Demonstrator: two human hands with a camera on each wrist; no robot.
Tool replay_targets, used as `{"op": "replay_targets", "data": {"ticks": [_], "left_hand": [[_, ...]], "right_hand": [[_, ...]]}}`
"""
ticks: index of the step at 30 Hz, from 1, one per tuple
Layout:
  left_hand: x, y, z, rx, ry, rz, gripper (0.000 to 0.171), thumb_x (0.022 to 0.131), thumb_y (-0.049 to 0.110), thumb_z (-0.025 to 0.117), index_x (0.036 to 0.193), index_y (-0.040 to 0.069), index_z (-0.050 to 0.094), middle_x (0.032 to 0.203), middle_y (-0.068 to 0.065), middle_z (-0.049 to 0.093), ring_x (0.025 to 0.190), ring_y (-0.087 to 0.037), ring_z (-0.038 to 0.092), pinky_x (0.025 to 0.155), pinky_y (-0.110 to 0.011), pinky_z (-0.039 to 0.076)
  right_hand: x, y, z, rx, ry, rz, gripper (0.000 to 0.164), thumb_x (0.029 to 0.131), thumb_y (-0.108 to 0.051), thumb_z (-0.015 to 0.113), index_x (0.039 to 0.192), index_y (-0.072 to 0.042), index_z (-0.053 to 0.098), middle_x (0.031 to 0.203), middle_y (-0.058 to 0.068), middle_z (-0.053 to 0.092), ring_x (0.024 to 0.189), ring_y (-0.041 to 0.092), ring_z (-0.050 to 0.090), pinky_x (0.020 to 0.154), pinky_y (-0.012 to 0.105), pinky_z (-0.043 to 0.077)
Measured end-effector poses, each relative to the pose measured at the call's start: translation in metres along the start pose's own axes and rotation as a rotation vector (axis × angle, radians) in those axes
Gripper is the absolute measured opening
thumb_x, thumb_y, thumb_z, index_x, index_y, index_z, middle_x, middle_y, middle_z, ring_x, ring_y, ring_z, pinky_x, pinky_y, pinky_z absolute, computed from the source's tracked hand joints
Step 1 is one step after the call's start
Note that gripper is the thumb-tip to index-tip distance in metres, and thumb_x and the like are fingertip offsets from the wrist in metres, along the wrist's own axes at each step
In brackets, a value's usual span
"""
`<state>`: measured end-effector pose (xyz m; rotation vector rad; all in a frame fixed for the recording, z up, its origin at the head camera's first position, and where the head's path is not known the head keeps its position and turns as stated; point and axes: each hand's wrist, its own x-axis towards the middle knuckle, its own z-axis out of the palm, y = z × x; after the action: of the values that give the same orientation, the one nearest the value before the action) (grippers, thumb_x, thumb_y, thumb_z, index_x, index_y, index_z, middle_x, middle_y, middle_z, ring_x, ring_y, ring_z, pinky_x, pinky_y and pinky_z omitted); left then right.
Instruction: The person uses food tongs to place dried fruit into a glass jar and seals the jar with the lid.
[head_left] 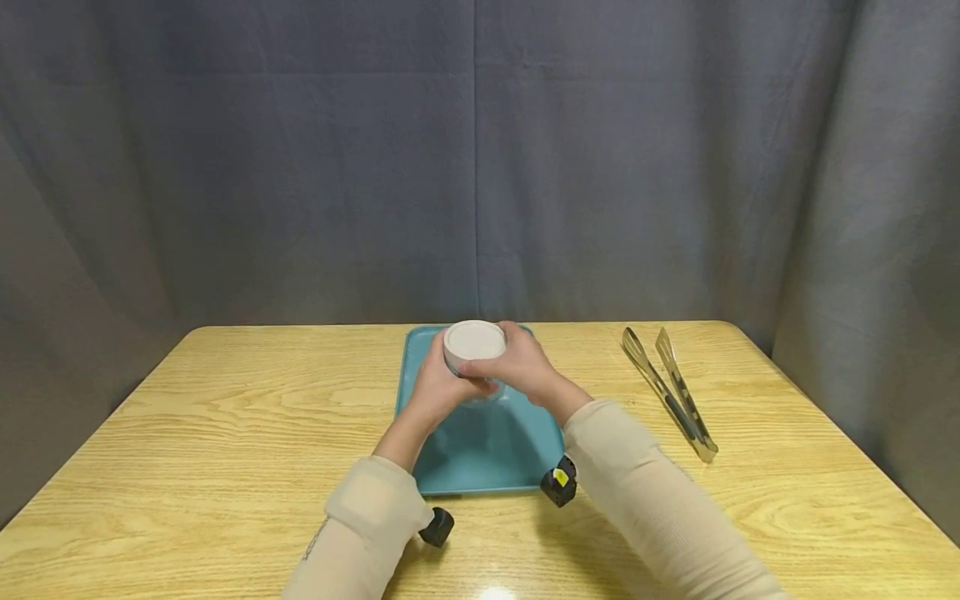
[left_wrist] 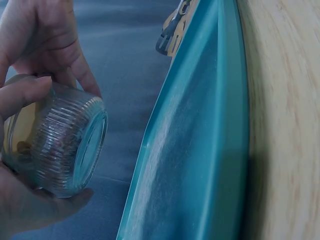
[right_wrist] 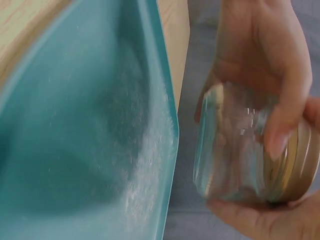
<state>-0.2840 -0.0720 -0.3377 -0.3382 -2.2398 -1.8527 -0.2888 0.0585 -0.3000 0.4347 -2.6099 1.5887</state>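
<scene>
A ribbed clear glass jar [left_wrist: 65, 140] with a pale round lid [head_left: 475, 340] is held upright over a teal tray [head_left: 480, 475]. My left hand [head_left: 437, 385] grips the glass body from the left, its thumb across the near side. From the right, my right hand [head_left: 521, 364] holds around the lid, with the thumb along its near rim. Both thumbs cross close together at the front of the jar. The right wrist view shows the jar's base above the tray surface.
A pair of metal tongs [head_left: 675, 396] with dark grips lies spread on the right side of the wooden table [head_left: 247, 433]. Grey curtains [head_left: 315, 167] hang behind the table and along its sides. Small black wrist cameras jut out below both sleeves.
</scene>
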Motion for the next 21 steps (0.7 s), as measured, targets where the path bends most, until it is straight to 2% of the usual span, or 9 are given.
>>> {"op": "replay_targets", "data": {"ticks": [3, 5, 9, 13, 15, 18, 21], "left_hand": [[0.001, 0.000, 0.000, 0.015, 0.016, 0.003, 0.086, 0.054, 0.002, 0.078, 0.127, 0.007, 0.032, 0.119, -0.012, 0.042, 0.105, -0.024, 0.040, 0.084, -0.038, 0.039], [0.001, 0.000, -0.001, 0.034, 0.020, 0.007, 0.086, 0.054, 0.002, 0.078, 0.127, 0.008, 0.032, 0.119, -0.012, 0.042, 0.105, -0.024, 0.040, 0.084, -0.038, 0.038], [0.002, 0.000, -0.004, -0.007, -0.014, 0.028, 0.086, 0.055, 0.001, 0.079, 0.126, 0.007, 0.032, 0.120, -0.011, 0.041, 0.106, -0.024, 0.040, 0.081, -0.037, 0.041], [0.001, 0.000, -0.007, -0.045, -0.074, 0.038, 0.086, 0.057, 0.003, 0.080, 0.128, 0.009, 0.031, 0.120, -0.008, 0.040, 0.106, -0.023, 0.040, 0.079, -0.037, 0.043], [0.001, 0.000, -0.008, -0.047, -0.105, 0.039, 0.086, 0.057, 0.005, 0.080, 0.128, 0.011, 0.031, 0.120, -0.007, 0.040, 0.105, -0.022, 0.040, 0.080, -0.037, 0.042], [0.000, 0.000, -0.008, -0.055, -0.150, 0.034, 0.085, 0.058, 0.006, 0.079, 0.127, 0.013, 0.031, 0.119, -0.006, 0.040, 0.104, -0.022, 0.041, 0.081, -0.038, 0.040], [-0.001, 0.002, -0.007, -0.085, -0.187, 0.029, 0.085, 0.058, 0.005, 0.079, 0.128, 0.013, 0.030, 0.120, -0.007, 0.039, 0.104, -0.023, 0.040, 0.082, -0.039, 0.038]], "right_hand": [[-0.001, -0.003, 0.004, -0.018, 0.035, 0.035, 0.075, 0.061, -0.032, 0.077, 0.115, 0.002, 0.039, 0.103, 0.011, 0.049, 0.089, 0.023, 0.049, 0.070, 0.034, 0.045], [-0.001, -0.005, 0.004, -0.025, 0.017, 0.053, 0.080, 0.061, -0.034, 0.077, 0.118, 0.002, 0.034, 0.105, 0.012, 0.046, 0.091, 0.024, 0.048, 0.071, 0.034, 0.045], [0.001, -0.009, -0.008, -0.016, -0.134, 0.071, 0.090, 0.065, -0.032, 0.075, 0.129, 0.000, 0.020, 0.118, 0.015, 0.038, 0.102, 0.026, 0.043, 0.081, 0.037, 0.040], [0.008, -0.015, -0.029, -0.035, -0.329, 0.080, 0.095, 0.068, -0.023, 0.074, 0.137, -0.010, 0.010, 0.132, 0.012, 0.025, 0.113, 0.025, 0.034, 0.090, 0.040, 0.032], [0.012, -0.018, -0.038, -0.056, -0.414, 0.078, 0.093, 0.067, -0.017, 0.073, 0.138, -0.013, 0.012, 0.134, 0.009, 0.023, 0.114, 0.024, 0.032, 0.090, 0.041, 0.032], [0.016, -0.019, -0.046, -0.054, -0.511, 0.103, 0.090, 0.067, -0.011, 0.072, 0.138, -0.015, 0.017, 0.131, 0.006, 0.027, 0.111, 0.023, 0.033, 0.090, 0.043, 0.031], [0.017, -0.016, -0.048, -0.006, -0.549, 0.136, 0.086, 0.066, -0.009, 0.071, 0.136, -0.014, 0.022, 0.126, 0.005, 0.032, 0.109, 0.023, 0.035, 0.090, 0.045, 0.031]]}}
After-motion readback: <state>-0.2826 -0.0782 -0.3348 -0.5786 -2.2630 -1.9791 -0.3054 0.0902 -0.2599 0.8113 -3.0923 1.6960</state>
